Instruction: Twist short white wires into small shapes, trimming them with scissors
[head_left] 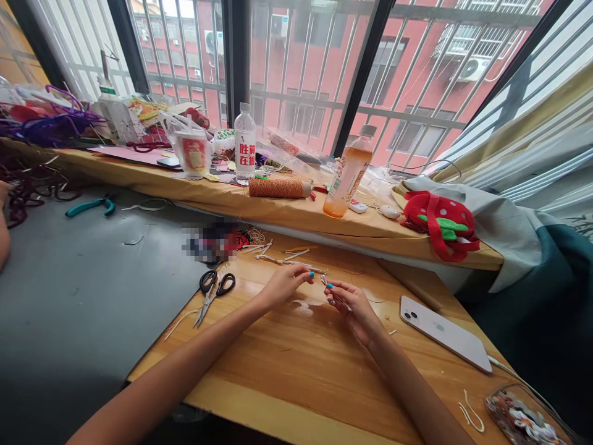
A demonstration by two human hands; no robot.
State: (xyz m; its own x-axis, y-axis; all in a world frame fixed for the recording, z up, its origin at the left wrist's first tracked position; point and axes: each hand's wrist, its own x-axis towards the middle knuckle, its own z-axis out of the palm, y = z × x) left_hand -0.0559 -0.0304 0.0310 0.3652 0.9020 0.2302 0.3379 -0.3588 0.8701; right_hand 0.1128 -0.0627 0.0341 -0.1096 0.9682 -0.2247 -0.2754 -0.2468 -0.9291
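Over the wooden table point(278, 364), my left hand point(288, 285) and my right hand point(353, 306) face each other, their painted fingertips a small gap apart. Between thumb and fingers, my right hand pinches a small whitish looped piece point(323, 281), perhaps folded cord; its kind is too small to tell. The fingers of my left hand are pressed together, and whatever they grip is hard to see, possibly a fine thread. Just beyond my hands lie several short white strips point(264, 250). Black-handled scissors point(210, 293) rest to the left of my left forearm.
A pale phone point(447, 334) with a cable lies at the right. On the ledge behind stand a water bottle point(245, 145), an orange drink bottle point(347, 176), a spool of orange cord point(278, 188) and a red bag point(440, 219). Teal pliers point(90, 207) lie on the grey surface.
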